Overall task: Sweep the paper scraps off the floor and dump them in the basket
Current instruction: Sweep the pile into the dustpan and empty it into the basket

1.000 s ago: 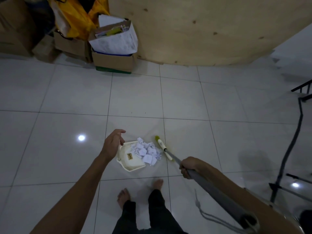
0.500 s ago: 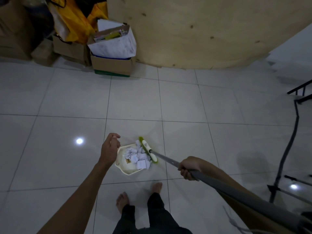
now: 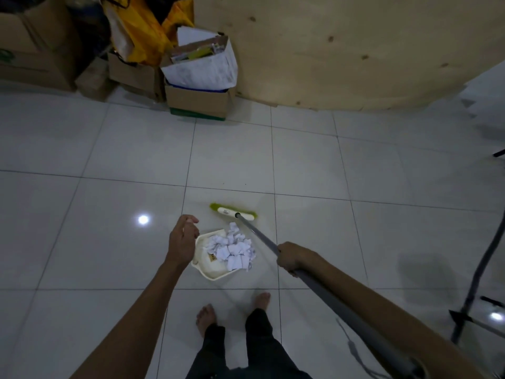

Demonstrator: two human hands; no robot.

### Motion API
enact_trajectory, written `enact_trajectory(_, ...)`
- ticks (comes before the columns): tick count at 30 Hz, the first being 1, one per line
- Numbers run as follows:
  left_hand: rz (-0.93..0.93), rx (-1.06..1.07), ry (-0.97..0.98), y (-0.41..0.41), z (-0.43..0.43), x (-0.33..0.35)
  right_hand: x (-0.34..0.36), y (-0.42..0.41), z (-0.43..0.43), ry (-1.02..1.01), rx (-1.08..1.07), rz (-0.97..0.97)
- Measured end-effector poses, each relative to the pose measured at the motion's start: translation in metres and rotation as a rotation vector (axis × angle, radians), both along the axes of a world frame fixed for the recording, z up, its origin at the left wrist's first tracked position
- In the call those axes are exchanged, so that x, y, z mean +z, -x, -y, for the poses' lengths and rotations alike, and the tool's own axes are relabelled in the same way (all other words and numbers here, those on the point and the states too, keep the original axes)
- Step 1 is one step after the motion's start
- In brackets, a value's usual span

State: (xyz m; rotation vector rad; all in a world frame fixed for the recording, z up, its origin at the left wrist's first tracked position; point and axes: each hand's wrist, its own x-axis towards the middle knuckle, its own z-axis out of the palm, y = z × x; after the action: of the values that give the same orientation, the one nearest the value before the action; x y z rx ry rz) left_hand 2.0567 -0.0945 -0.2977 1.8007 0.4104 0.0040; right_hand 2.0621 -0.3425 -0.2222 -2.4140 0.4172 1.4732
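Clutching broom (image 3: 232, 211), right grip (image 3: 293, 257); left grip (image 3: 183, 242) slack, empty; paper scraps (image 3: 232, 250), dustpan (image 3: 209, 271) between them.

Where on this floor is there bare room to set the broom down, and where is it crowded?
Bare tiles stretch left of the dustpan and in the wide band between the broom head and the cardboard boxes. Crowded: the back-left corner with those boxes, the black stand at right, and around the paper scraps.
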Motion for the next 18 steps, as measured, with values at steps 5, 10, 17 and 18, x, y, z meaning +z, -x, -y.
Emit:
enact_trajectory(5, 0.004, -0.005, 0.007, 0.001, -0.001, -0.002, -0.004, 0.022, -0.013, 0.024, 0.027, -0.019)
enact_trajectory(10, 0.004, -0.029, -0.016, -0.003, 0.003, -0.004, 0.006, 0.034, 0.003, 0.034, 0.02, -0.068)
enact_trajectory(17, 0.015, -0.122, -0.025, 0.0, 0.01, -0.007, 0.032, 0.041, 0.035, -0.102, -0.312, -0.055)
enact_trajectory(18, 0.013, -0.138, -0.022, 0.001, 0.01, -0.008, 0.035, 0.044, 0.039, -0.105, -0.34, -0.051)
